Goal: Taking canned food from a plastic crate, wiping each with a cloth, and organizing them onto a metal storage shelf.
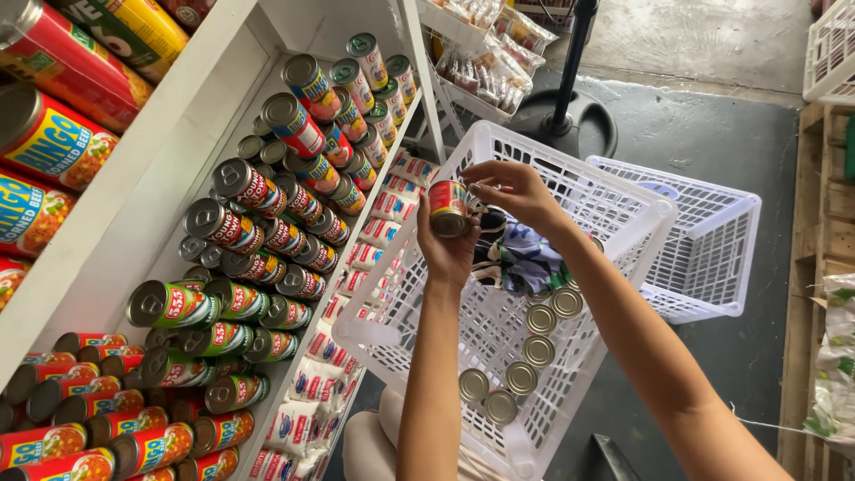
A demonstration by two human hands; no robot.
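Left hand (448, 245) holds a small red can (450, 207), fingers clamped round its body from below, can lying roughly sideways with one metal end facing the camera. Right hand (515, 190) comes in from above, fingers pinched together at the can's upper right edge, touching it. Can sits in the air over the near-left part of a white plastic basket (614, 207), just right of the shelf.

Basket contents: six more cans (522, 377) standing upright, silver lids up, grouped in the lower middle; a crumpled patterned cloth or bag (521, 258) in blue, white and black behind the hands. Can't tell what it is exactly.

Second white basket (712, 240) sits on the dark floor (730, 142) just right of the first, its near edge tucked behind it.

White shelf (178, 151) on the left, tilted in view: rows of red-labelled cans (267, 191) stacked on their sides, green-labelled ones (174, 305) below them, larger red-and-yellow cans (53, 142) on the outer left side. Small white sachets (312, 379) packed along the lowest row next to the basket.

Black stand base with a pole (565, 116) behind the basket. Wooden pallet (824, 205) at the right edge.
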